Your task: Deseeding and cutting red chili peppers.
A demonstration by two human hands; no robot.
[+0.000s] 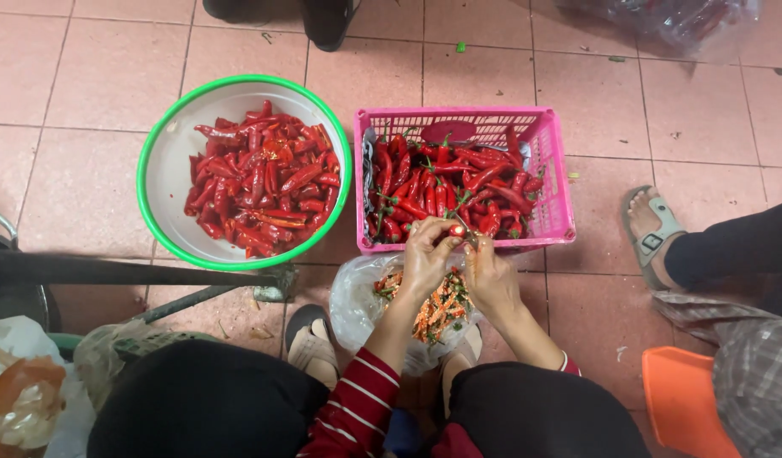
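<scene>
My left hand (426,254) pinches a red chili (456,230) at the near rim of a pink plastic basket (550,144) filled with stemmed red chilies. My right hand (490,273) meets it at the same chili; a small tool may be in it, but I cannot tell. Below both hands lies a clear plastic bag (355,298) holding cut chili stems and scraps. To the left stands a white bowl with a green rim (166,161) full of stemless red chilies.
Pink tiled floor all around. Another person's sandalled foot (653,233) and dark trouser leg are at the right, with an orange stool (687,399) below. A dark metal bar (111,271) crosses the left. More bags lie at the bottom left and top right.
</scene>
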